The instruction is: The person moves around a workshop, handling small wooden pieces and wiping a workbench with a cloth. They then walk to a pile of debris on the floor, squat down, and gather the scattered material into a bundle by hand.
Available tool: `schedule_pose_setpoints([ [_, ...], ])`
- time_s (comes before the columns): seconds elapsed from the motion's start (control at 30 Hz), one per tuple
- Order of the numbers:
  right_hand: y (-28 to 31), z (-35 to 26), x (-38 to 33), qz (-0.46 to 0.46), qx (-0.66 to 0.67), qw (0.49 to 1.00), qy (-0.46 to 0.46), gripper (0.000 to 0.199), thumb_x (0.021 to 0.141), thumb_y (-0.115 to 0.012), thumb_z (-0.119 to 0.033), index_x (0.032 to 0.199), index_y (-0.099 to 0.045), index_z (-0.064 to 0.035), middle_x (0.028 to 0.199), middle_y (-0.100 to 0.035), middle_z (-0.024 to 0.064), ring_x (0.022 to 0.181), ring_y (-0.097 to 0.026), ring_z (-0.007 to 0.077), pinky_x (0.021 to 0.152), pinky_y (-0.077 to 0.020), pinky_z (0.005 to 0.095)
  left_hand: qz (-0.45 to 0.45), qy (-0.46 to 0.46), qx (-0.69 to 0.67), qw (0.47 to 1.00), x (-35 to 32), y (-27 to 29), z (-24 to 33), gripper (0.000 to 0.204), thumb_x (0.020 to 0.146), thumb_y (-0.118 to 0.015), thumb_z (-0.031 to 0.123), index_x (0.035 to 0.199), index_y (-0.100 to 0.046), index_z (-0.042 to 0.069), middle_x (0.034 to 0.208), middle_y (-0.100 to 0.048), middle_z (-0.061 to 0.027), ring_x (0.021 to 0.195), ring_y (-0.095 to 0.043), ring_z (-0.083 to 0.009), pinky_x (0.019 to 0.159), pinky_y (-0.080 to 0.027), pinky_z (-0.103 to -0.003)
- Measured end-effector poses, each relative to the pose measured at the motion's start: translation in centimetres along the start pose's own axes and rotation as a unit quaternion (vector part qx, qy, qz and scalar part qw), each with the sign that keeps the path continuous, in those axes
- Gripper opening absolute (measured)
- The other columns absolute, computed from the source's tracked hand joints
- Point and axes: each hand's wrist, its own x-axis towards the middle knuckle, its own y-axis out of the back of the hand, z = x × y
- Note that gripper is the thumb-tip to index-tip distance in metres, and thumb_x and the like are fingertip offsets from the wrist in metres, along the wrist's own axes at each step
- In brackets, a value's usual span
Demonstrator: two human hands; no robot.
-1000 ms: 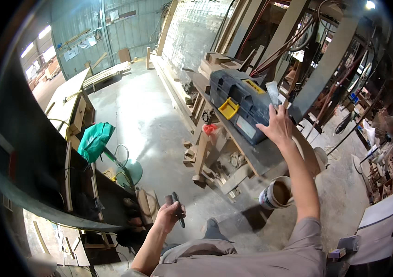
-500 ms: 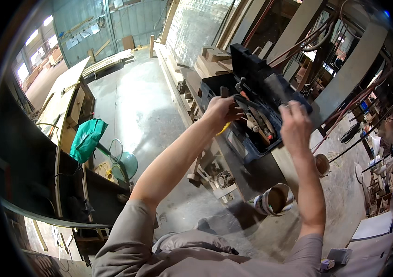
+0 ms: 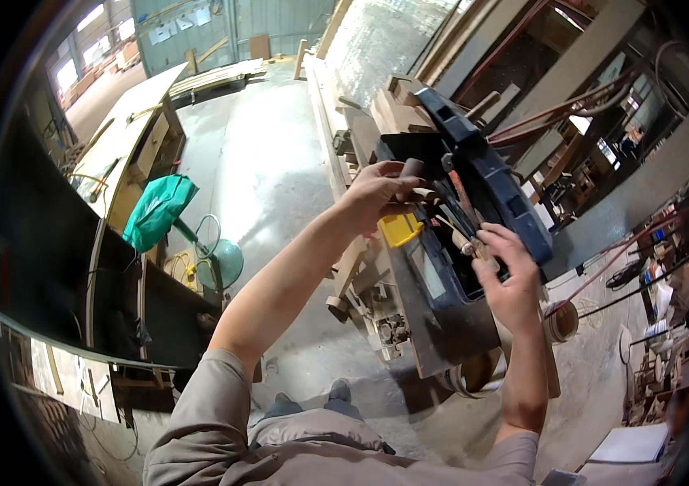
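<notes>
Workshop space with a pale concrete floor (image 3: pixel 255 178) spreads out to the left of an open toolbox, and a green wall (image 3: pixel 267 36) stands far beyond it. Well to the toolbox's left is a long wooden table (image 3: pixel 158 89). Directly under the toolbox is a dark bench (image 3: pixel 450 340) with blocks of wood stacked at the toolbox's far end. The toolbox (image 3: pixel 433 279) itself is dark blue, its lid (image 3: pixel 510 198) raised along its right side. Left of the toolbox, across a stretch of floor, a green bag (image 3: pixel 162 211) covers the top of a stand. On the toolbox's near side is a bucket (image 3: pixel 454 379), partly hidden by the right forearm.

Both bare hands are at the toolbox. The left hand (image 3: pixel 373 194) is over its left edge, fingers closed around a dark piece (image 3: pixel 412 168). The right hand (image 3: pixel 510 279) reaches in at its near right corner, fingers bent against a light handle (image 3: pixel 463 243); whether they grip it, I cannot tell. On the toolbox's left face is a yellow latch (image 3: pixel 401 230). Inside, among jumbled tools, is a slim red handle (image 3: pixel 459 190).
</notes>
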Motion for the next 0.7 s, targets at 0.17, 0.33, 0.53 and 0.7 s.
schedule_pose_setpoints([
  [0.17,0.1,-0.4,-0.3,0.053,-0.006,0.999,0.007,0.029,0.082,-0.067,0.001,0.111,-0.066,0.0006,0.114,-0.068,0.0146,0.092,-0.065,0.0242,0.08,-0.0514,0.0317,0.018,-0.029,0.009,0.999,-2.1,0.7,-0.9,0.046,0.092,-0.069,0.011,0.133,-0.05,-0.002,0.116,-0.065,-0.0136,0.101,-0.069,-0.0211,0.085,-0.061,-0.035],
  [0.33,-1.2,-1.7,-2.7,-0.044,0.116,0.99,-0.061,0.024,0.083,-0.068,0.001,0.107,-0.067,0.002,0.096,-0.072,0.0119,0.079,-0.066,0.0166,0.072,-0.0532,0.0286,-0.001,-0.022,-0.138,0.99,-6.0,1.8,-1.7,0.036,0.101,-0.053,0.006,0.134,-0.049,-0.007,0.119,-0.066,-0.0201,0.106,-0.069,-0.0299,0.084,-0.061,-0.038],
  [0.53,-4.4,-4.1,-2.0,-0.032,-0.131,0.991,0.006,0.032,0.081,-0.069,0.0,0.113,-0.065,0.0001,0.12,-0.064,0.0182,0.111,-0.06,0.0359,0.094,-0.0496,0.0409,0.048,-0.052,-0.041,0.997,-12.6,6.7,-0.7,0.025,0.095,-0.054,-0.003,0.12,-0.056,-0.008,0.104,-0.066,-0.0196,0.084,-0.071,-0.0225,0.068,-0.064,-0.033],
  [0.7,-8.3,-11.8,-5.7,-0.052,-0.102,0.993,0.005,0.031,0.086,-0.064,0.001,0.117,-0.064,0.0013,0.106,-0.066,0.0158,0.081,-0.064,0.0249,0.073,-0.0537,0.0362,0.057,-0.192,0.306,0.931,-23.0,12.1,-8.6,0.02,0.087,-0.066,0.008,0.107,-0.068,0.005,0.093,-0.07,-0.008,0.083,-0.067,-0.0141,0.073,-0.055,-0.031],
])
